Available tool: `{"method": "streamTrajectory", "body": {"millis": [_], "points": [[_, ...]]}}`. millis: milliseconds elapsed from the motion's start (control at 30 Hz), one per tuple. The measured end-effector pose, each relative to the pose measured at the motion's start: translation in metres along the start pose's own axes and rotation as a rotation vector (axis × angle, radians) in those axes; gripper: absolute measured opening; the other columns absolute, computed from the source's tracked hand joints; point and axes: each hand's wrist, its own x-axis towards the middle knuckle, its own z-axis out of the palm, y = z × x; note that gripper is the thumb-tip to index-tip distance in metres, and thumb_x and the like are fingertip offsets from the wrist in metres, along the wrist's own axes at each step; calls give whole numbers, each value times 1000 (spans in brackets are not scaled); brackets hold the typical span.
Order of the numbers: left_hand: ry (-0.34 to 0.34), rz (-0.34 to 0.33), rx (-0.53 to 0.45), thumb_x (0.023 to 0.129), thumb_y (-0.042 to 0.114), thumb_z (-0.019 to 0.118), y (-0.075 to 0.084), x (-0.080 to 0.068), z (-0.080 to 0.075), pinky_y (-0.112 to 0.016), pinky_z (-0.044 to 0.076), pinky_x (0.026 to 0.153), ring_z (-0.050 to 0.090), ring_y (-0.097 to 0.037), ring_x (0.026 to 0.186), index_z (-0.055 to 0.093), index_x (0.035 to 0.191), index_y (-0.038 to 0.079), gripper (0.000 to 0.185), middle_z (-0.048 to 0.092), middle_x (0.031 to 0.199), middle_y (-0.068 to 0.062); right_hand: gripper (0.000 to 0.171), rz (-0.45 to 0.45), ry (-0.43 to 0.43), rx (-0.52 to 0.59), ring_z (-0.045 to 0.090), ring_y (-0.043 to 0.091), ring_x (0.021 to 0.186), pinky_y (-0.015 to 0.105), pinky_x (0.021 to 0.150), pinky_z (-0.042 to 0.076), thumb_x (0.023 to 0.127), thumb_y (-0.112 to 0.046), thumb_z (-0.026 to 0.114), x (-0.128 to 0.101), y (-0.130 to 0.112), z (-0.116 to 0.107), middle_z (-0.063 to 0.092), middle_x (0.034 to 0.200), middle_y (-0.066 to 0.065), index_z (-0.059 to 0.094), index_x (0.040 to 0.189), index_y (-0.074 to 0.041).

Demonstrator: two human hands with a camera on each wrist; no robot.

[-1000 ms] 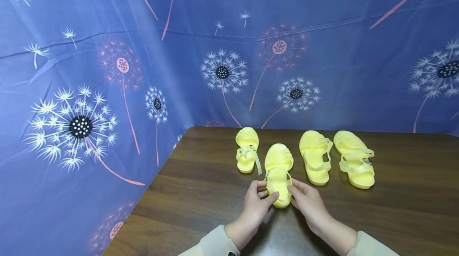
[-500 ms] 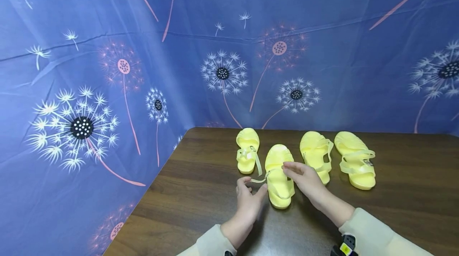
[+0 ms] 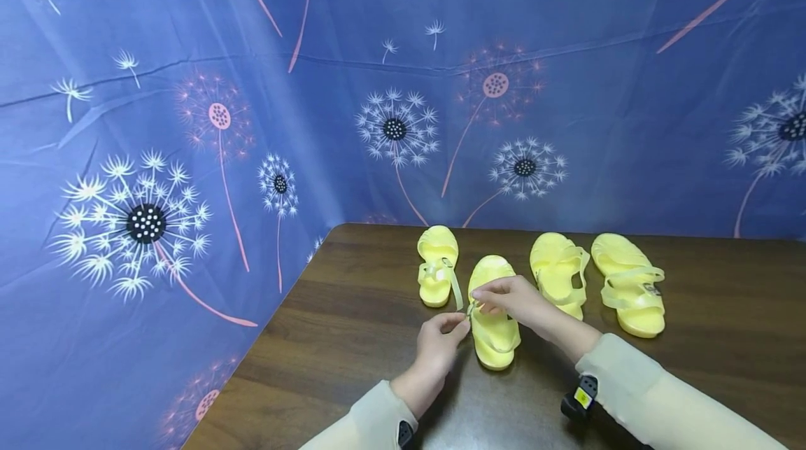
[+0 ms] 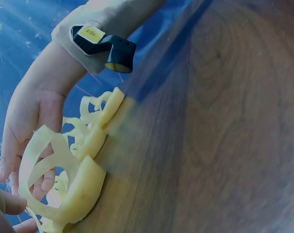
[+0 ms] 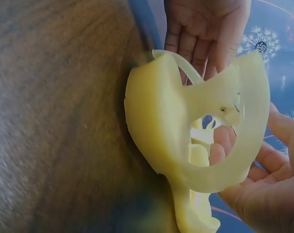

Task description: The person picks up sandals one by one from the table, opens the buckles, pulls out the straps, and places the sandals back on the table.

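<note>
A pale yellow jelly sandal point(image 3: 496, 345) lies toe-away on the brown table in front of me, its ankle strap point(image 5: 256, 121) looping up at the heel. At the sandal's left side, my left hand point(image 3: 436, 348) pinches the loose end of the thin strap between thumb and fingertips. My right hand point(image 3: 519, 301) reaches across the top from the right, fingers curled, and pinches the strap close to the left fingertips. Those right fingers partly cover the buckle area. In the left wrist view the right hand point(image 4: 40, 107) is beyond the raised straps.
One smaller yellow sandal point(image 3: 436, 264) with a loose strap stands to the left. Two more, a near one point(image 3: 554, 264) and a far-right one point(image 3: 636, 299), stand on the right. The wooden table point(image 3: 327, 338) meets a blue dandelion-print cloth point(image 3: 302, 86) behind and at left.
The hands have left the heel sides. My right hand moved up and left across the sandal to the strap. The left fingers, parted half a second ago, now pinch the strap end.
</note>
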Motion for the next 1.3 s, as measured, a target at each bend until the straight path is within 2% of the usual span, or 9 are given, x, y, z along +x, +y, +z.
{"method": "streamTrajectory", "body": {"millis": [133, 300, 400, 533, 667, 900, 1033, 1300], "points": [[-3, 12, -19, 86, 13, 72, -2, 6, 1, -23, 49, 67, 58, -6, 78, 73, 96, 1, 16, 71, 87, -4, 35, 6, -15, -27, 66, 17, 85, 33, 74, 54, 91, -33, 67, 4, 1, -1, 73, 96, 9, 72, 108, -2], [-15, 17, -28, 84, 12, 73, 0, 10, 2, -23, 48, 65, 57, -6, 74, 74, 94, 0, 16, 70, 84, -4, 33, -7, -69, -32, 67, 17, 87, 34, 77, 57, 89, -26, 71, 9, 5, -3, 74, 100, 10, 72, 109, 1], [-10, 16, -28, 85, 10, 72, 0, 12, 2, -22, 47, 62, 55, -5, 69, 74, 92, 0, 13, 68, 77, -2, 30, -15, -79, -41, 66, 14, 82, 32, 73, 57, 89, -23, 71, 11, 6, -2, 74, 94, 7, 72, 106, 1], [0, 8, -38, 84, 7, 71, -3, 15, 3, -21, 45, 59, 56, -6, 64, 74, 89, 0, 9, 66, 69, 1, 23, -20, -58, -45, 63, 12, 74, 29, 68, 55, 88, -22, 72, 10, 6, 2, 71, 81, 2, 73, 95, 0], [3, 13, -41, 85, 7, 71, -3, 16, 4, -21, 45, 58, 59, -9, 65, 74, 89, 0, 8, 67, 70, -2, 23, -30, -52, -39, 64, 14, 73, 30, 67, 56, 86, -23, 74, 9, 7, 3, 71, 78, 4, 71, 86, 0], [16, 19, -34, 85, 7, 71, 0, 19, 5, -20, 45, 56, 61, -12, 64, 74, 87, 0, 8, 68, 71, -8, 25, -44, -90, -52, 65, 17, 74, 32, 66, 56, 84, -25, 76, 9, 7, -2, 71, 76, 8, 72, 85, -1], [15, 32, -46, 84, 6, 71, 0, 18, 5, -22, 50, 57, 61, -10, 61, 74, 86, -1, 8, 70, 72, -9, 23, -46, -114, -68, 64, 17, 73, 34, 66, 56, 84, -24, 76, 9, 7, -3, 70, 75, 6, 72, 88, -1], [24, 46, -72, 82, 3, 73, -8, 17, 2, -24, 54, 56, 65, -15, 59, 73, 85, -4, 8, 70, 70, -13, 23, -50, -53, -48, 64, 15, 70, 31, 64, 55, 85, -23, 75, 9, 15, 3, 70, 74, 7, 73, 87, -1]]}}
